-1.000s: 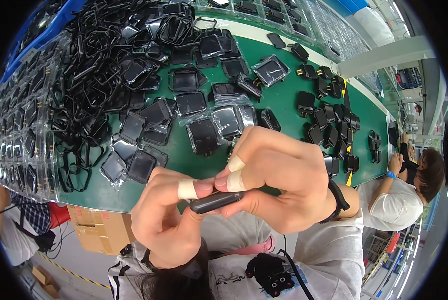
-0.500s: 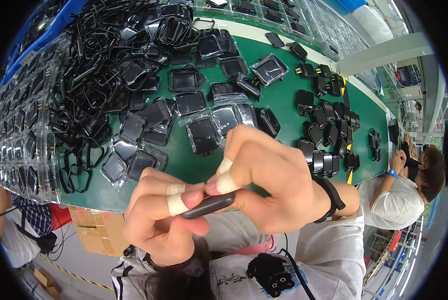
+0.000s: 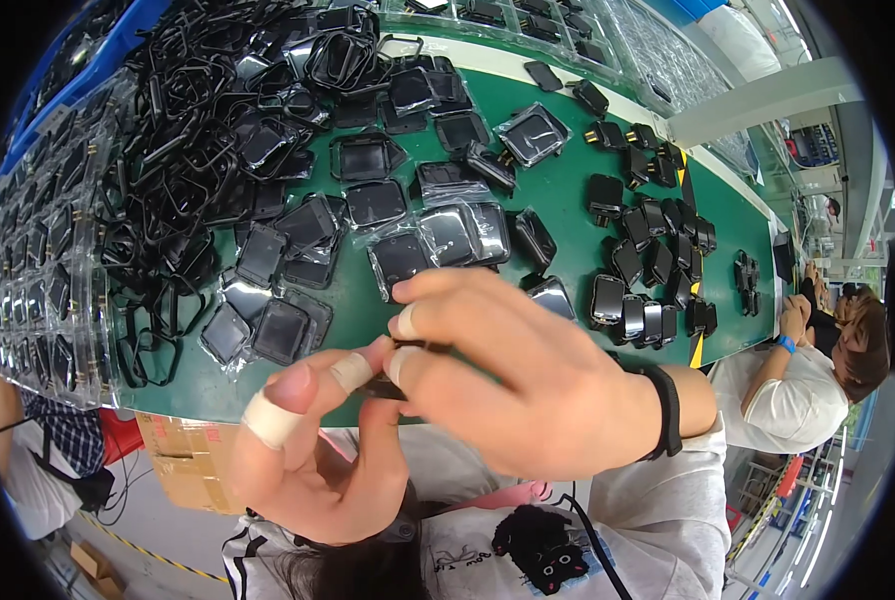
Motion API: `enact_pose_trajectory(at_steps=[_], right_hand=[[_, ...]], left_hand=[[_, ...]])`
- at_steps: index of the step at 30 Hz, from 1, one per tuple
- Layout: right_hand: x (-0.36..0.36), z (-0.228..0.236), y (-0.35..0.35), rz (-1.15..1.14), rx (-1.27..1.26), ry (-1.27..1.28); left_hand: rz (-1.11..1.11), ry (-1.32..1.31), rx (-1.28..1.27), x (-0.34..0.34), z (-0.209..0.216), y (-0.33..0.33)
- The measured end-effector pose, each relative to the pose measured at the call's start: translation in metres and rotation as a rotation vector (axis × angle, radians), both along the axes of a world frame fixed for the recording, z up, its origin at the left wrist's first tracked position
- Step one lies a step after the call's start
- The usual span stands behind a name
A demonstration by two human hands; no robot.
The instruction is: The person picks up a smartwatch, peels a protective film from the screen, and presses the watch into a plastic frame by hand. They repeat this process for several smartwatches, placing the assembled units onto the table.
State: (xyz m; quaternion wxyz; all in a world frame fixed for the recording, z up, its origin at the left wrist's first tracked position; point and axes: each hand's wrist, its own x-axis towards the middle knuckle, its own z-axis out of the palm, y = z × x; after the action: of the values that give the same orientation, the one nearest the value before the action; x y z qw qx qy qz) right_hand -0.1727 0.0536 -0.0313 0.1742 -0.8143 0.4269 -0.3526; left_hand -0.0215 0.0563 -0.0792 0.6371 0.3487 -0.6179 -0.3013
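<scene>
Both hands meet low centre, just past the near edge of the desk [image 3: 568, 240]; small dark piece [image 3: 380, 386] sits between them, mostly covered by fingers, exact shape hard to read.

Left hand [image 3: 318, 440]: thumb and one taped finger closed on the piece, another taped finger raised clear of it; right hand [image 3: 528, 380]: fingers curled over the piece from the other side, two with tape near the tips; its thumb is mostly hidden, can't tell how firm that grip is; black wristband [image 3: 668, 410] on the right wrist.

Around them: film-wrapped black rectangular parts [image 3: 373, 203] scattered mid-desk, some overlapping, the nearest just beyond the right hand; tangled heap of black frames [image 3: 183, 160] to their left; black modules [image 3: 653, 265], several with gold-coloured prongs, grouped to the right, beside and partly over a yellow-black tape strip [image 3: 696, 350]; smaller black cluster [image 3: 748, 280] past the strip; clear compartment trays [image 3: 43, 260] loaded with parts at far left; blue bin [image 3: 138, 30] upper left; cardboard box [image 3: 193, 470] below desk level; co-worker in white shirt at far right, blue wristband [image 3: 788, 344] on.
</scene>
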Motion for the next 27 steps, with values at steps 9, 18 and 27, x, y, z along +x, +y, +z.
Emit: enact_pose_trajectory(at_steps=[9,18,27], right_hand=[[0.003,0.001,0.01,0.046,-0.055,0.121],[-0.069,0.028,0.044,-0.37,0.175,0.429],[-0.062,0.01,0.09,-0.52,0.409,0.561]], left_hand=[[-0.006,0.004,-0.031,-0.004,-0.009,0.005],[0.009,-0.437,0.529,0.004,-0.007,-0.008],[0.092,-0.629,0.122,-0.01,-0.006,-0.015]])
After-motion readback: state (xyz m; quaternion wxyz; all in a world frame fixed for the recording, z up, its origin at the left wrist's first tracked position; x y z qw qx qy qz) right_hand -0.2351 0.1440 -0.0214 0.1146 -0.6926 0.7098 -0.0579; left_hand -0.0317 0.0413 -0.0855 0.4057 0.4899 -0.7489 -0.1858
